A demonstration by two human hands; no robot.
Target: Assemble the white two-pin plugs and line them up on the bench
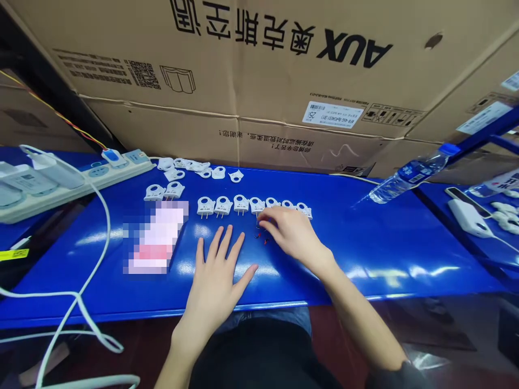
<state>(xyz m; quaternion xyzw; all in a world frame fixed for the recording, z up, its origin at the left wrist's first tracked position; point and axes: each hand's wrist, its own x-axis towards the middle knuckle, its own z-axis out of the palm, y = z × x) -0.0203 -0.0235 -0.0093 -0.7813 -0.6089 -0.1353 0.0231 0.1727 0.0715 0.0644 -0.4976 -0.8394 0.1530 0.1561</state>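
My left hand (pixel 217 275) lies flat on the blue table (pixel 357 243), fingers spread, holding nothing. My right hand (pixel 290 232) is bent with thumb and fingertips pinched together just in front of the row of white plugs; whatever is between the fingertips is hidden or too small to name. Several white two-pin plugs with ring-shaped tops stand in that row, among them one plug (pixel 240 203) near the middle, pins toward me. Tiny red and dark pieces (pixel 266 241) lie under my right fingertips. Part of the row's right end is covered by my right hand.
More white ring-shaped parts (pixel 190 166) lie at the back. A pixelated pink-white object (pixel 158 237) sits left of my left hand. A power strip (pixel 97 175) and white cables are at left, a water bottle (pixel 409 175) at right, a large cardboard box (pixel 259 86) behind.
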